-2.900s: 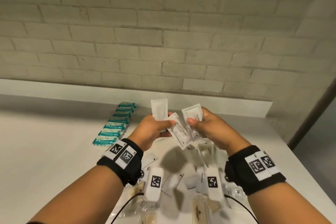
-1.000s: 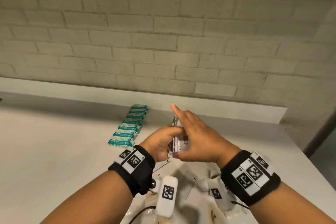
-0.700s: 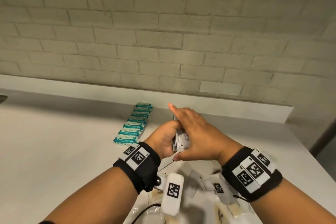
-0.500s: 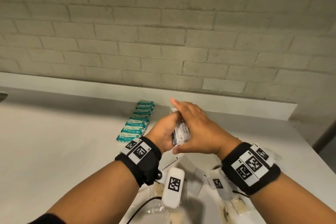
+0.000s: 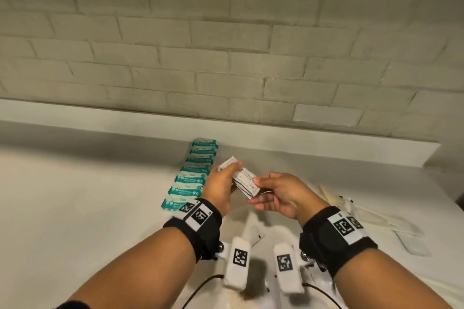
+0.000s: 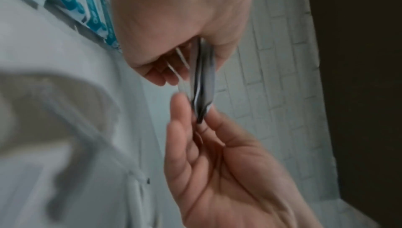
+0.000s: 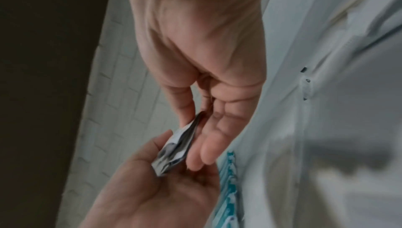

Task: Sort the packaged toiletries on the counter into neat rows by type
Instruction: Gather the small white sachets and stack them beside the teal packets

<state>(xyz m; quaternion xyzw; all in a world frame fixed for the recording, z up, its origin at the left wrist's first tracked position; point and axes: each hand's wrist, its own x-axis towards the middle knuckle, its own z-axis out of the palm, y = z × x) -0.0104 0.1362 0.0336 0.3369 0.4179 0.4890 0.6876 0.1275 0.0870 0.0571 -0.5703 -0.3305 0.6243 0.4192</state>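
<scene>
Both hands [image 5: 251, 188] pinch white sachets [image 5: 244, 179] (stacked).

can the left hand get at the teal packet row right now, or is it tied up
Probably not yet: the left hand grips the stack of white sachets. The teal packets lie just beside it, unobstructed.

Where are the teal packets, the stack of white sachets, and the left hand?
Teal packets [image 5: 188, 178]: head view, middle of the row.
White sachets [image 5: 244, 179]: head view, top sachet's printed face.
Left hand [image 5: 218, 188]: head view, back of the hand.
</scene>
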